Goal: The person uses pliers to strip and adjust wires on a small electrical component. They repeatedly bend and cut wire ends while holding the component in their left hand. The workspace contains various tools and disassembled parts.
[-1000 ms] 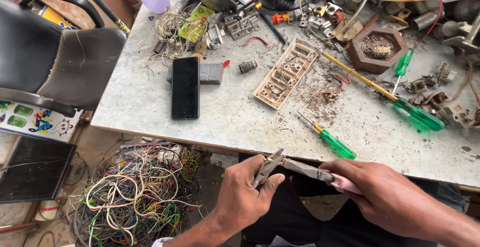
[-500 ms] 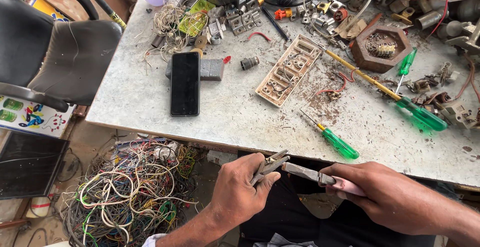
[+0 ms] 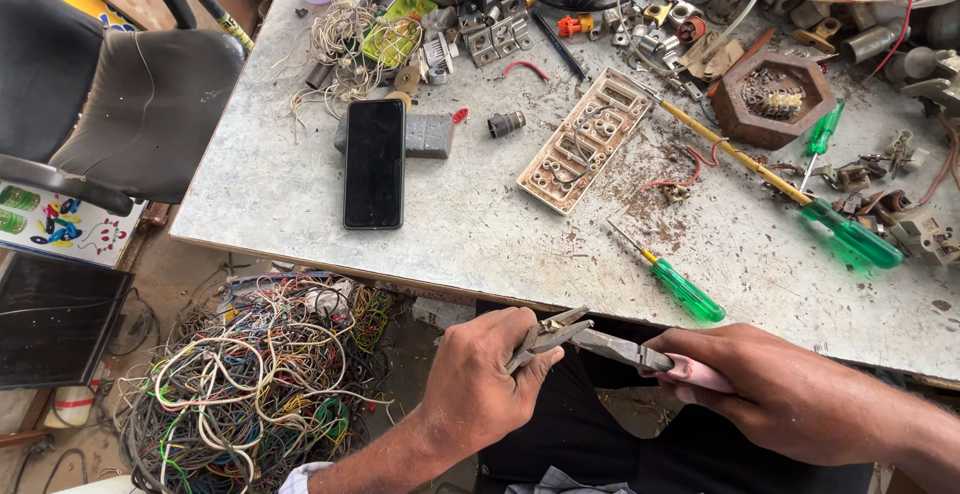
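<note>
**Pliers held between two hands at the near edge of a workbench**

Nearest to us, at six o'clock below the bench edge, we see the pair of steel pliers with pale pink handles (image 3: 610, 349). Its long axis runs from four o'clock at the handles to ten o'clock at the nose. The right hand (image 3: 770, 389) is clamped around the handles; the left hand (image 3: 485, 374) is closed at the nose end, fingers curled in. The left hand is thus the one at the working tip. Whatever the nose grips is hidden by the left fingers, and we cannot tell whether the nose is closed.

At eight o'clock lies a tangled heap of multicoloured wires (image 3: 260, 374) on the floor. On the speckled grey bench top (image 3: 300, 204), at one o'clock, lies a short green-handled screwdriver (image 3: 675, 284); at eleven o'clock, a black smartphone (image 3: 374, 164) lies face up. Further out at twelve lies a cream plastic switch plate (image 3: 585, 139), at two o'clock a long green-handled screwdriver (image 3: 790, 199). The small parts along the far edge are too cluttered to name singly.
</note>
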